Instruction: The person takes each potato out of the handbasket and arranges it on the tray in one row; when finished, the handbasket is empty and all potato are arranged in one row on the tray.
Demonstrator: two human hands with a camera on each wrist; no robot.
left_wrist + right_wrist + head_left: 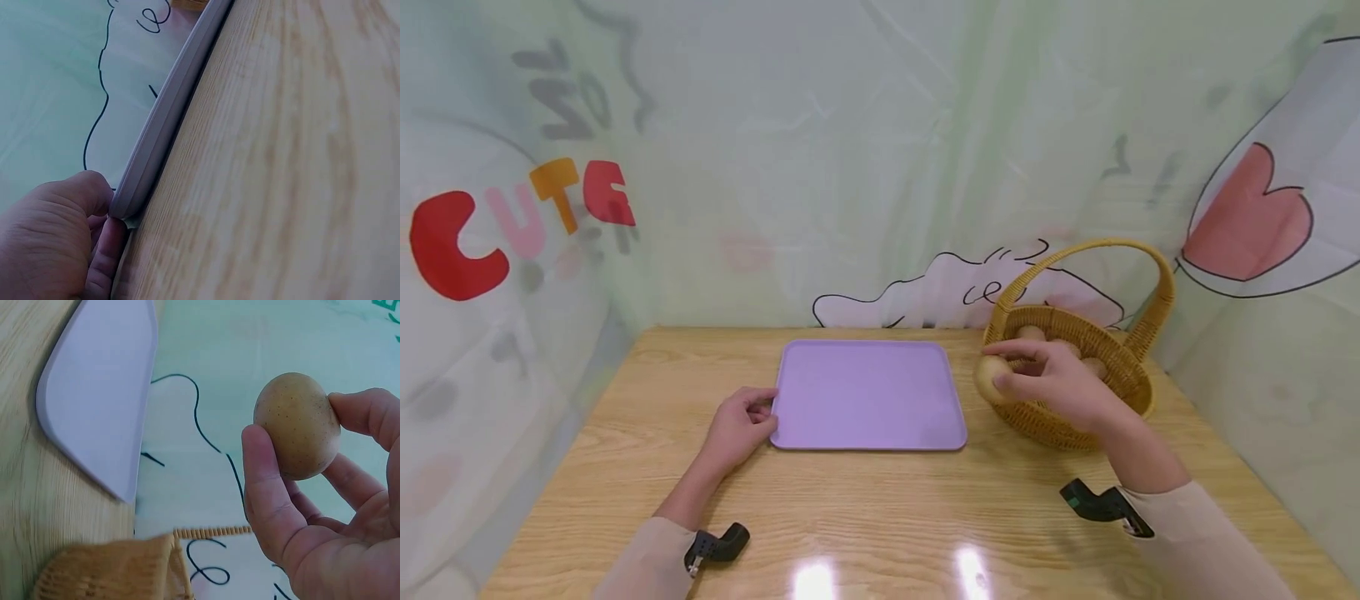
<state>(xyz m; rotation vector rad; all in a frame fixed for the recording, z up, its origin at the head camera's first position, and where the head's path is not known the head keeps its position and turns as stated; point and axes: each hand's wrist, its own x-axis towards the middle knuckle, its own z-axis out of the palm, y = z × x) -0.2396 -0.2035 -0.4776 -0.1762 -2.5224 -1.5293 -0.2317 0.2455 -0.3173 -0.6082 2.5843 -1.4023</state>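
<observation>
A brown, finely speckled egg (pixel 297 425) is pinched between the thumb and fingers of my right hand (pixel 1060 383). In the head view, this hand reaches over the near left rim of a wicker basket (pixel 1048 429) with a tall arched handle. Several more brownish eggs (pixel 1063 348) lie inside, partly hidden by the hand. A flat purple tray (pixel 868 396) rests on the table left of the basket. My left hand (pixel 741 427) grips the tray's left edge. Its thumb and a finger meet at the tray's corner in the left wrist view.
The light wooden table (pixel 865 517) ends at a printed fabric curtain (pixel 797 167) behind and on both sides. The basket handle (pixel 1105 243) arches above the right hand. A dark wrist camera (pixel 1108 504) juts from the right sleeve, another (pixel 718 546) from the left.
</observation>
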